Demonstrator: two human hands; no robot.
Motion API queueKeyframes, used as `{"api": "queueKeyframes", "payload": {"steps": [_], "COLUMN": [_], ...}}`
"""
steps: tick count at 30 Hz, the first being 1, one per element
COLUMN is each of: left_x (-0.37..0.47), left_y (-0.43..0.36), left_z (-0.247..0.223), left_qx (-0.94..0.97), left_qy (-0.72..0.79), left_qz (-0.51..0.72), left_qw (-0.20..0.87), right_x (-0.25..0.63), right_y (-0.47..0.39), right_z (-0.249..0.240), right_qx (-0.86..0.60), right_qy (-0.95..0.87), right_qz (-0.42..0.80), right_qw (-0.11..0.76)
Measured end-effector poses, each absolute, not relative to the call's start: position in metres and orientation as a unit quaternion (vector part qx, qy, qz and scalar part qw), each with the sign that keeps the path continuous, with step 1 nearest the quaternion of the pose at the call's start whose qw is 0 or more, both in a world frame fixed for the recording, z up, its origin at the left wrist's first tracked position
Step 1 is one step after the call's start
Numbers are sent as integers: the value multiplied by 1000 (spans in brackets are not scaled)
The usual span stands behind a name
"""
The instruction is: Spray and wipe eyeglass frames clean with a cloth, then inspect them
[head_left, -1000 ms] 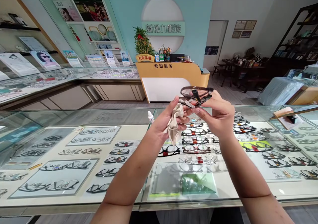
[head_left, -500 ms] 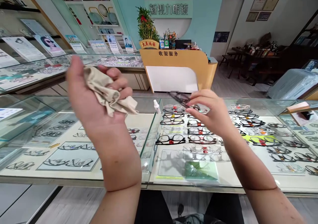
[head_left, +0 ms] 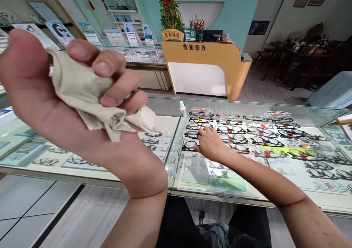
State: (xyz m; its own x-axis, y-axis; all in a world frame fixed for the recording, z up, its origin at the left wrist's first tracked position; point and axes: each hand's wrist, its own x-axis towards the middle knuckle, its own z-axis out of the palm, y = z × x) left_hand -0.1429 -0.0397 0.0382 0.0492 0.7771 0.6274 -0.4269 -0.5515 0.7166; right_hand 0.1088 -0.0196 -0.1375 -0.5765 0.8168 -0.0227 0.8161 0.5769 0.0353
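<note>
A crumpled beige cleaning cloth [head_left: 82, 83] lies in my left hand [head_left: 82, 119], raised close to the camera on the left. My fingers curl over the cloth from the right, and the thumb stands up at the far left. My right hand [head_left: 211, 143] is down at the left column of frames on the counter. Its thumb and fingers are around a dark pair of eyeglasses [head_left: 191, 134], partly hidden by the hand. Directly in front of that pair sits a black pair of eyeglasses [head_left: 189, 146].
Several rows of eyeglasses [head_left: 268, 141] fill the glass display counter [head_left: 176, 193]. A small white spray bottle [head_left: 183, 109] stands behind the glass divider. Beyond are a wooden cashier desk [head_left: 198, 51], a potted plant [head_left: 170, 11] and more display cases along the left.
My right hand has lowered the dark eyeglasses from above the counter into a spot in the left column. My left hand with the cloth has moved left and nearer the camera, which has tilted down.
</note>
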Motion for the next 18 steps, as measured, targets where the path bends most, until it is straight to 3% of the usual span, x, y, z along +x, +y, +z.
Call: {"api": "queueKeyframes", "payload": {"steps": [3, 11, 14, 18], "left_x": [-105, -74, -80, -79], "left_y": [-47, -64, -67, -47], "left_z": [54, 39, 35, 31], "left_qx": [545, 663, 729, 767], "left_qy": [132, 191, 206, 296], "left_qz": [665, 656, 620, 537], "left_qw": [494, 308, 202, 190], "right_x": [108, 110, 126, 167], "right_y": [-18, -12, -7, 0], "right_z": [-144, -134, -106, -71], "right_qx": [466, 467, 499, 526], "right_qy": [884, 884, 866, 806], "right_qz": [9, 4, 8, 41], "right_qw": [26, 39, -45, -270]}}
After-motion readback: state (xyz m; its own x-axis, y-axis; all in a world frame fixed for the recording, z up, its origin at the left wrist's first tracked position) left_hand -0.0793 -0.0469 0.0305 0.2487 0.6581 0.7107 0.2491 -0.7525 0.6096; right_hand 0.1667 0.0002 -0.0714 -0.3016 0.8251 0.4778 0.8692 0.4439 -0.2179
